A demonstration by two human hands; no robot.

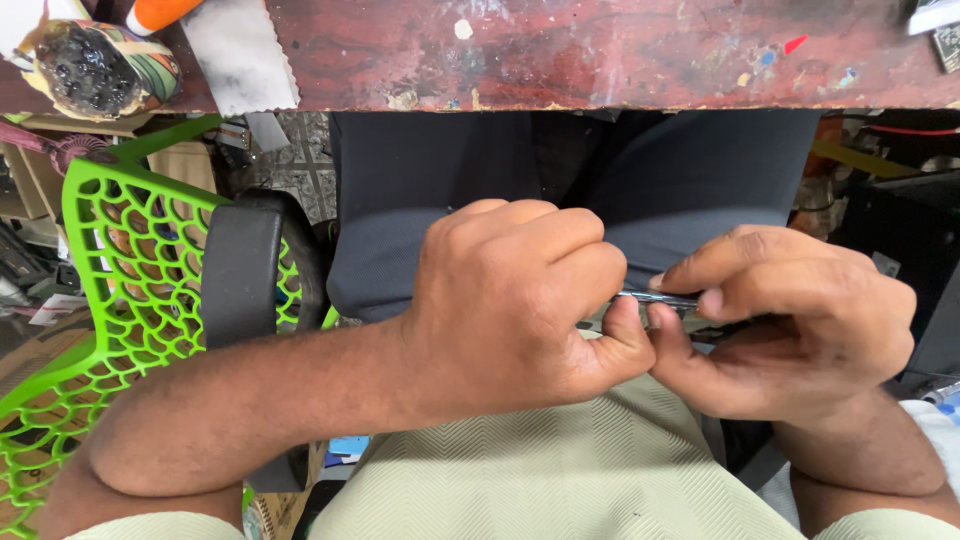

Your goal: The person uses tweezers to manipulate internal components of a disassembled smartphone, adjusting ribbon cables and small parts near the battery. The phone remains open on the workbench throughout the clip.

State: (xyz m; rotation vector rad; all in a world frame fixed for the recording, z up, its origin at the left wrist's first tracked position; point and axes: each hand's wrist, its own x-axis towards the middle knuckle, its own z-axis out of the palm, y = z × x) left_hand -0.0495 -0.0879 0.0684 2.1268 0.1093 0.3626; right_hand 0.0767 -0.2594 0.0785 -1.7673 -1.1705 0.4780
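Observation:
My left hand [515, 300] and my right hand [800, 320] meet over my lap, below the edge of a worn red-brown table [600, 50]. Between them I hold a small thin metallic object [655, 298], most of it hidden by fingers. The left hand is curled into a fist around one end, thumb pressed against it. The right hand pinches the other end between thumb and forefinger. What the object is cannot be made out.
A green plastic lattice chair [110, 290] stands at the left, beside a black armrest [240, 270]. On the table's left corner lie a patterned round object [100, 65] and a grey cloth strip [240, 55]. Clutter fills the right side.

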